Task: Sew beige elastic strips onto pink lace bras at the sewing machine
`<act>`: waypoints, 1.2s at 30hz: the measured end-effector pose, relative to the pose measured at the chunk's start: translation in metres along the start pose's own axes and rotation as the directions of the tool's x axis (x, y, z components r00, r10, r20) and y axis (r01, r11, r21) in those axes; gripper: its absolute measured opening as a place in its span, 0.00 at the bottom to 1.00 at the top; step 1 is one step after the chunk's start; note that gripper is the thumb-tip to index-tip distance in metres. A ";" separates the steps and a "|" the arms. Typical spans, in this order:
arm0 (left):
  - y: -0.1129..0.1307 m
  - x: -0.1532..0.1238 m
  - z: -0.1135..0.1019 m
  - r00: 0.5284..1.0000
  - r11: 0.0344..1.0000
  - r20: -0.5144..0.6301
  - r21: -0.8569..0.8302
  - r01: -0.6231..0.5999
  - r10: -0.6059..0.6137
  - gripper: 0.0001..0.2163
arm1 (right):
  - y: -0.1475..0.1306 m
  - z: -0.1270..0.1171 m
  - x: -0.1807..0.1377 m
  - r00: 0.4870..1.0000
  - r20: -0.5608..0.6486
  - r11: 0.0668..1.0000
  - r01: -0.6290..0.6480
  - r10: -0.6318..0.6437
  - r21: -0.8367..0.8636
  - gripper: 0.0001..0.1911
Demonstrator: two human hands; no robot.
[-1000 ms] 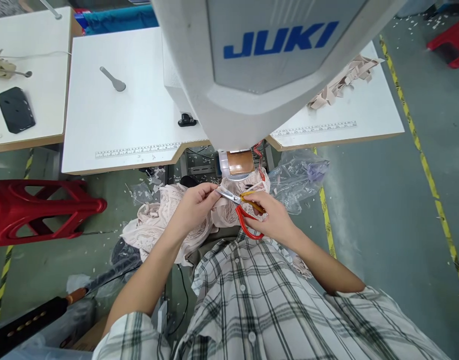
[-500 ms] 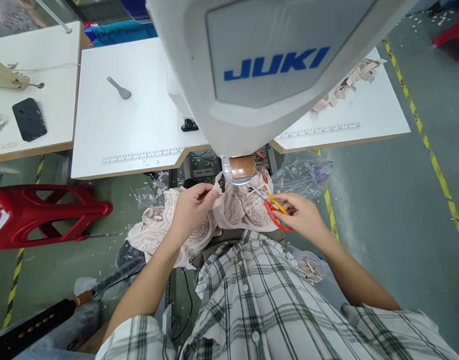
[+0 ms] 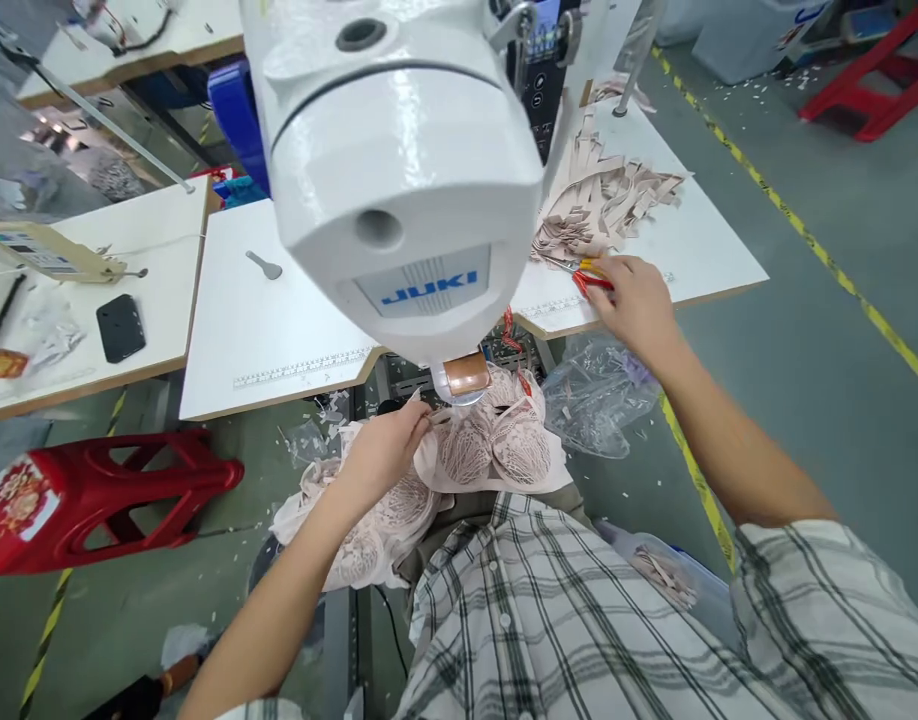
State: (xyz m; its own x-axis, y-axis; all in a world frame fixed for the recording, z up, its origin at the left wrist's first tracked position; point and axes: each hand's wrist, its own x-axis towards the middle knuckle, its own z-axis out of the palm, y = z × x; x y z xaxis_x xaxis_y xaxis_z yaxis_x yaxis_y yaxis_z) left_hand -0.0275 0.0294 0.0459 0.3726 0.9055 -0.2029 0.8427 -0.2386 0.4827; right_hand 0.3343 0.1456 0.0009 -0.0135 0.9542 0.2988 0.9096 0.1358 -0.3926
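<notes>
A pale pink lace bra (image 3: 496, 450) lies over my lap, below the head of the white JUKI sewing machine (image 3: 410, 200). Its edge is pinched between the thumb and fingers of my left hand (image 3: 388, 445), just left of the machine's arm end. More lace bras (image 3: 376, 545) are heaped beneath my left forearm. My right hand (image 3: 635, 300) is closed around red and yellow scissors (image 3: 590, 277) above the right part of the table. Their blades point left, at the near edge of a pile of beige fabric strips (image 3: 601, 195).
A grey spoon-shaped tool (image 3: 264, 265) lies on the white table (image 3: 226, 330). On the neighbouring table are a black phone (image 3: 120, 328) and another machine (image 3: 54, 250). A red stool (image 3: 129, 490) stands at left. Clear plastic bags (image 3: 601, 390) hang below the right table edge.
My right hand has carried the scissors from the bra up and right to the strip pile. My left hand keeps its pinch. The view has shifted, showing more of the machine and pile.
</notes>
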 end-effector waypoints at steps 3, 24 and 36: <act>0.003 -0.001 0.018 0.955 0.967 -0.217 0.197 -0.162 0.204 0.14 | -0.045 0.002 -0.055 0.997 0.037 0.954 0.054 -0.068 0.295 0.17; 0.052 0.009 0.043 0.804 0.989 -0.595 -0.120 -0.086 -0.003 0.13 | -0.140 0.006 -0.039 0.969 0.248 0.630 -0.182 -0.017 0.755 0.08; 0.032 0.022 0.023 0.835 0.989 -0.539 0.139 -0.040 0.110 0.15 | -0.143 0.019 0.003 0.937 0.285 0.824 0.006 -0.203 0.567 0.06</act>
State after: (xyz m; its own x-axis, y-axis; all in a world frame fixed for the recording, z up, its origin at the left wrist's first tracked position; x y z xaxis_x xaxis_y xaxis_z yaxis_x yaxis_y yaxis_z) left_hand 0.0165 0.0335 0.0379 0.1940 0.9193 0.3425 0.8729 -0.3211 0.3674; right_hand 0.1964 0.1341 0.0413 -0.3158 0.9422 0.1118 0.5138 0.2689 -0.8147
